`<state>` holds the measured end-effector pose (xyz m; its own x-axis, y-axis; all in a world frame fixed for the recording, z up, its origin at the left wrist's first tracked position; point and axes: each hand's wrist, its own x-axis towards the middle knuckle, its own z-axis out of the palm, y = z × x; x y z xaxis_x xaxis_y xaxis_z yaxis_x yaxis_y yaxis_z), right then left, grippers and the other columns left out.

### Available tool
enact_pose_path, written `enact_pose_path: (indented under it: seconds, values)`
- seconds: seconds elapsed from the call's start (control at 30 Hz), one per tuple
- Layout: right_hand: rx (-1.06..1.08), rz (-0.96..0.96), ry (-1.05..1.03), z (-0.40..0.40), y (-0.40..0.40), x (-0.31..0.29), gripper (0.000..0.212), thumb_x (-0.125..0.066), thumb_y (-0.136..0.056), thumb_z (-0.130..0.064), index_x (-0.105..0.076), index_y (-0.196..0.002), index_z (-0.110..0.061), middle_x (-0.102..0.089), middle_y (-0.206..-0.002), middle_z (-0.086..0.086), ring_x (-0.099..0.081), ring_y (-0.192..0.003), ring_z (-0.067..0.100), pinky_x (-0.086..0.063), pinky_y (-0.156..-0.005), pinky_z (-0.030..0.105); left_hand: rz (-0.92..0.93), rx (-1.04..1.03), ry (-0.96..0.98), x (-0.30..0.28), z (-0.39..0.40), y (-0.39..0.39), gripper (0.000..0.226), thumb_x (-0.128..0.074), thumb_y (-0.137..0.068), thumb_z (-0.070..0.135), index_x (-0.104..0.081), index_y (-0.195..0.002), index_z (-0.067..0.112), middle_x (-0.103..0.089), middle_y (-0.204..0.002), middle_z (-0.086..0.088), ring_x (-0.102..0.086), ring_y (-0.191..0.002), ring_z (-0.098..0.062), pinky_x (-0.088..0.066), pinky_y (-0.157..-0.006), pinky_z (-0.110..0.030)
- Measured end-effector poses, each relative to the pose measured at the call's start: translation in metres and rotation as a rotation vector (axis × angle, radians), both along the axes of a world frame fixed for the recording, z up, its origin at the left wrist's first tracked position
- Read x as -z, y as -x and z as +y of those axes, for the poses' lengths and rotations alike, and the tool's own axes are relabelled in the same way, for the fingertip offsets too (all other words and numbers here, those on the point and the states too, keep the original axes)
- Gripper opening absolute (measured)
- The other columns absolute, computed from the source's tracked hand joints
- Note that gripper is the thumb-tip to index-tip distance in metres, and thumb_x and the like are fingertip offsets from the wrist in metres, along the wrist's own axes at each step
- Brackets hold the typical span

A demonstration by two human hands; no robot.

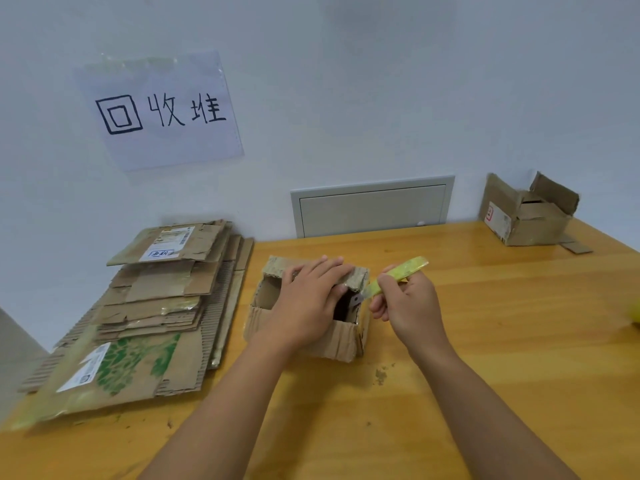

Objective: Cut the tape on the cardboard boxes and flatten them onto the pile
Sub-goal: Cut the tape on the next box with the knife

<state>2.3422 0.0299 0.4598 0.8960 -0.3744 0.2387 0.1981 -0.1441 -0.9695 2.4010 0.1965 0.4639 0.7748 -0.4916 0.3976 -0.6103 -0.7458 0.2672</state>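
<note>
Pinching the yellow-green knife (pixel 394 276) between thumb and curled fingers (pixel 388 282), the right hand (pixel 408 306) held it just off the right corner of the small box (pixel 304 317). The knife's long axis ran slantwise, handle up and away to the right of those fingers, blade (pixel 356 299) down and leftward, its tip at or just inside the box's open corner; whether steel touched tape there I could not tell.

Left of the blade, the left hand (pixel 308 299) lay over the open top, fingers straight and close together, pressing down the far flap (pixel 353 277) and steadying the box. That hand sat on the box itself, so it was the nearer one; the knife hand stood just beside it. As I judged it, the coming cut would turn on that corner seam lying directly under the blade tip, with the steadying fingertips uncomfortably near the edge.

Further left of both hands, well apart from the box, the pile (pixel 145 317) of flattened cardboard lay on the counter (pixel 485 341) against the wall. Far beyond the right fingers, another box (pixel 526 216) waited at the counter's back corner, flaps open. A few cardboard crumbs (pixel 381 375) lay near the wrists.
</note>
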Motion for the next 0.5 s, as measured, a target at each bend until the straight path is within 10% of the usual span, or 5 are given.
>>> enact_pose_path:
  seconds: [0.5]
  values:
    - [0.198,-0.013,-0.050,-0.009,-0.020,-0.007,0.018,-0.051,-0.095,-0.020,-0.063,-0.092,-0.007,-0.068,-0.057,0.004,-0.062,-0.046,0.014,-0.046,-0.049,0.027,-0.033,-0.027,0.040,0.002,-0.002,0.001,0.037,-0.026,-0.105,0.043,-0.048,-0.135,0.045,-0.049,-0.137,0.022,-0.032,-0.133,-0.002,-0.010,-0.103,-0.025]
